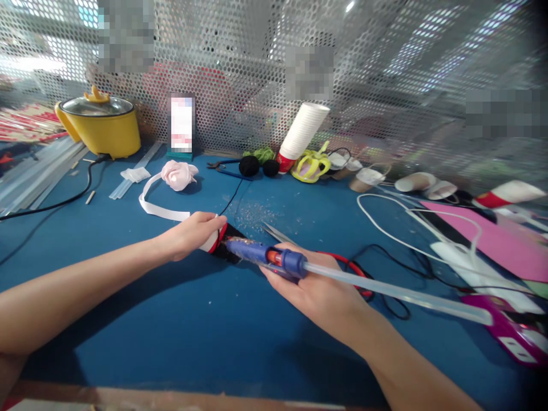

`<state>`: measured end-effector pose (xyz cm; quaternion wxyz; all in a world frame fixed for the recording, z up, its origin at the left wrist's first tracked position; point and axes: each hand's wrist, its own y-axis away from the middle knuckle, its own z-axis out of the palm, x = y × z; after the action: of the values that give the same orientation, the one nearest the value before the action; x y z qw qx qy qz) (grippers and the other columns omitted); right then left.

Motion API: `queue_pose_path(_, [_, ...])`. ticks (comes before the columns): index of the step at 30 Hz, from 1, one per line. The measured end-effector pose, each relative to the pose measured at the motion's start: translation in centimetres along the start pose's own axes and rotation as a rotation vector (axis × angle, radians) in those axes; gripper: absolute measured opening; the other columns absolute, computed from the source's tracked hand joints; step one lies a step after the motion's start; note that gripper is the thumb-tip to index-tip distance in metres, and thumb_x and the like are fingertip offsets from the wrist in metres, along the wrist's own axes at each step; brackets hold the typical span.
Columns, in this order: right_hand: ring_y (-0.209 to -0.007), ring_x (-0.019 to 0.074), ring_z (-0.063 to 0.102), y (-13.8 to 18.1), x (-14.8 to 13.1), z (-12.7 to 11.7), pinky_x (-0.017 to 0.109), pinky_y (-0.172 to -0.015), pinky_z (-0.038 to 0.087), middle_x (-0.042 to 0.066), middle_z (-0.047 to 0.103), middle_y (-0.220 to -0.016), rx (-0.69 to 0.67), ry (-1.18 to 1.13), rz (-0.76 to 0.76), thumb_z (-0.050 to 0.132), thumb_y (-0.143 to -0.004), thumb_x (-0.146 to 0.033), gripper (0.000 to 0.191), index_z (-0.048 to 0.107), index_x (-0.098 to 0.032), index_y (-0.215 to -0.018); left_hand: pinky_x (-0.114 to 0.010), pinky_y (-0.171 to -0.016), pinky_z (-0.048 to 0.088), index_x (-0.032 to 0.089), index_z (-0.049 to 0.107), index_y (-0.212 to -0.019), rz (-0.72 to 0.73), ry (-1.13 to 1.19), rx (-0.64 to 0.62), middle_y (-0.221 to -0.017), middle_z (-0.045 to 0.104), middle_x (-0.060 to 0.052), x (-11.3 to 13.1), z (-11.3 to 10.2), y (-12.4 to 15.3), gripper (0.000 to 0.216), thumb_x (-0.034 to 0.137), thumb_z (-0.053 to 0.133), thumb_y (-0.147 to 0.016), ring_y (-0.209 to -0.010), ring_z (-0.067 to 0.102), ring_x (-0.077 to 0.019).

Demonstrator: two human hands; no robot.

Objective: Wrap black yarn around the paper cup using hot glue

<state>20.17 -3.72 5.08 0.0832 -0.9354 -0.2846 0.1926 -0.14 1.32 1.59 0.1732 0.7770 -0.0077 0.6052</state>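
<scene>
My left hand point(190, 235) is closed on what looks like a paper cup point(233, 232), white and red with a black covering, tilted just above the table. In my right hand point(329, 297) is a blue hot glue gun point(250, 250), gripped from below. Its nozzle end meets the cup's black side; whether the tip touches cannot be made out. A long clear glue stick point(398, 292) sticks out of the gun's back end. Scissors point(276, 231) with red handles lie partly hidden behind my right hand. A thin black strand runs from near the cup towards a black yarn ball point(249, 166).
Along the back stand a yellow electric pot point(113, 132), a phone point(181, 123), pliers point(222, 169), a leaning stack of paper cups point(305, 130) and a yellow basket shape point(311, 165). A pink ribbon roll point(177, 174) lies left. Cables and pink sheets point(488, 237) spread right.
</scene>
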Motion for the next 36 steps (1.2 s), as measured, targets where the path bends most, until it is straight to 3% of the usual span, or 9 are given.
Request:
queue_pose_path(5, [-0.064, 0.0176, 0.059, -0.4, -0.1, -0.4, 0.028, -0.061, 0.048, 0.004, 0.062, -0.066, 0.051, 0.07, -0.017, 0.049, -0.079, -0.023, 0.015, 0.062, -0.021, -0.073, -0.024, -0.05, 0.033, 0.012, 0.059, -0.071, 0.067, -0.039, 0.002, -0.056, 0.055, 0.001, 0.1, 0.1, 0.3, 0.034, 0.043, 0.046, -0.074, -0.054, 0.048, -0.0136])
queue_pose_path(11, [-0.049, 0.0137, 0.055, -0.3, -0.3, -0.7, 0.024, -0.049, 0.044, 0.002, 0.06, -0.057, -0.008, 0.096, -0.034, 0.049, -0.08, -0.022, 0.017, 0.064, -0.022, -0.072, -0.025, -0.053, 0.035, 0.013, 0.057, -0.066, 0.088, -0.09, 0.023, -0.055, 0.053, 0.001, 0.4, 0.2, 0.5, 0.034, 0.043, 0.042, -0.076, -0.054, 0.046, -0.0132])
queue_pose_path(21, [-0.069, 0.0207, 0.063, 0.2, 0.7, -0.3, 0.031, -0.064, 0.05, 0.007, 0.068, -0.074, 0.023, 0.191, -0.137, 0.043, -0.082, -0.028, 0.025, 0.067, -0.022, -0.083, -0.023, -0.049, 0.035, 0.014, 0.055, -0.065, 0.145, -0.111, 0.003, -0.054, 0.05, 0.001, -0.4, 0.1, 0.2, 0.034, 0.043, 0.041, -0.077, -0.051, 0.045, -0.0123])
queue_pose_path(27, [-0.066, 0.0195, 0.065, -0.4, 0.6, -0.3, 0.027, -0.061, 0.052, 0.005, 0.069, -0.07, 0.06, 0.067, 0.064, 0.05, -0.078, -0.025, 0.018, 0.066, -0.018, -0.078, -0.023, -0.052, 0.035, 0.015, 0.052, -0.067, 0.156, -0.125, -0.021, -0.056, 0.046, 0.002, -0.6, 0.2, 0.2, 0.035, 0.044, 0.036, -0.08, -0.054, 0.042, -0.0115])
queue_pose_path(32, [-0.073, 0.0196, 0.065, -0.3, 0.0, -0.4, 0.029, -0.072, 0.051, 0.002, 0.07, -0.075, 0.062, -0.042, 0.106, 0.053, -0.077, -0.028, 0.016, 0.066, -0.019, -0.075, -0.023, -0.053, 0.031, 0.016, 0.048, -0.065, 0.174, -0.171, -0.024, -0.055, 0.04, 0.004, -0.7, 0.2, 0.2, 0.036, 0.045, 0.033, -0.081, -0.052, 0.036, -0.0105])
queue_pose_path(36, [-0.066, 0.0174, 0.064, -0.5, 0.2, -0.3, 0.025, -0.063, 0.051, 0.0, 0.069, -0.072, 0.046, -0.123, 0.199, 0.054, -0.076, -0.027, 0.014, 0.065, -0.018, -0.079, -0.024, -0.054, 0.031, 0.016, 0.047, -0.065, 0.176, -0.184, -0.031, -0.056, 0.04, 0.004, -0.6, 0.2, 0.3, 0.036, 0.045, 0.033, -0.082, -0.053, 0.036, -0.0105])
